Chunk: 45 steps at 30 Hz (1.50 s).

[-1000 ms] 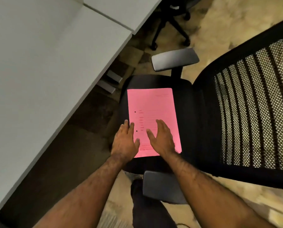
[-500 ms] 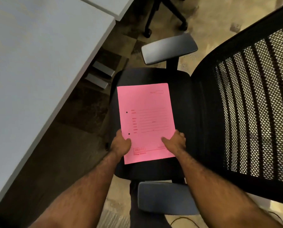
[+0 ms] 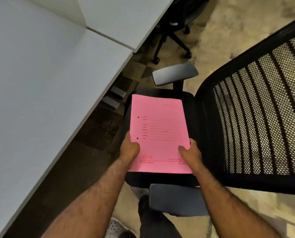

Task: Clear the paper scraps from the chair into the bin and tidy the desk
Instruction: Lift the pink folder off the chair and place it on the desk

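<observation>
A pink printed folder (image 3: 160, 127) with two punch holes on its left side is held above the black seat of an office chair (image 3: 193, 107). My left hand (image 3: 129, 148) grips the folder's lower left edge, thumb on top. At the lower right edge my right hand (image 3: 189, 152) grips it the same way. The folder's near end is raised off the seat. No paper scraps or bin show in this view.
A white desk (image 3: 49, 83) fills the left side, with a second white desk (image 3: 122, 19) behind it. The chair's mesh backrest (image 3: 256, 114) stands at the right, grey armrests (image 3: 175, 73) in front and behind. Another chair's wheeled base (image 3: 172, 42) stands on the beige floor.
My hands went from lying flat on the folder to gripping its near corners. The folder has come up off the seat toward me.
</observation>
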Each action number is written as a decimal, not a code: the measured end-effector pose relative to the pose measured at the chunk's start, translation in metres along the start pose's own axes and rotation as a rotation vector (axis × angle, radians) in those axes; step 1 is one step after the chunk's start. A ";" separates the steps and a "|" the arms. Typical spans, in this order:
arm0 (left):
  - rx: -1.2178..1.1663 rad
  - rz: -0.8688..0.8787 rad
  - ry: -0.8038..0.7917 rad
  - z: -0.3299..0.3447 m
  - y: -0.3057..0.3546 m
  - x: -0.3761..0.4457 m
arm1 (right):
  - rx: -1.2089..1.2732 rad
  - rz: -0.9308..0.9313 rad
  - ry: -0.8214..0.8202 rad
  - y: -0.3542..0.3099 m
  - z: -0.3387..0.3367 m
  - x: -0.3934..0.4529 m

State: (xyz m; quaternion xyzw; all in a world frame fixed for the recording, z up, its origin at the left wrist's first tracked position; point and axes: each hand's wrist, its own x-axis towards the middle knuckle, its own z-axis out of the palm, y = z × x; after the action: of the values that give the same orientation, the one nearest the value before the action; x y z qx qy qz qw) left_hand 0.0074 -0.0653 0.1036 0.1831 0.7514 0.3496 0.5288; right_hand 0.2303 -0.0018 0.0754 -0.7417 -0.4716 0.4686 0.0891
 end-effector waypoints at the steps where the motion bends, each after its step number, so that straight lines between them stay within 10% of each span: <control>1: 0.014 0.025 0.001 -0.004 0.003 -0.010 | 0.033 -0.028 0.025 -0.002 -0.003 -0.013; 15: 0.136 0.410 0.256 -0.109 -0.003 -0.155 | 0.076 -0.483 0.046 -0.050 0.002 -0.176; 45: -0.083 0.243 1.044 -0.405 -0.152 -0.310 | -0.356 -1.110 -0.484 -0.186 0.254 -0.403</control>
State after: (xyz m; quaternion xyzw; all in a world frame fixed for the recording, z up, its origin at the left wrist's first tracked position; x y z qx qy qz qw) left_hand -0.2366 -0.5038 0.2805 0.0498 0.8734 0.4822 0.0473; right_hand -0.1288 -0.2962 0.2902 -0.2631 -0.8638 0.4213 0.0849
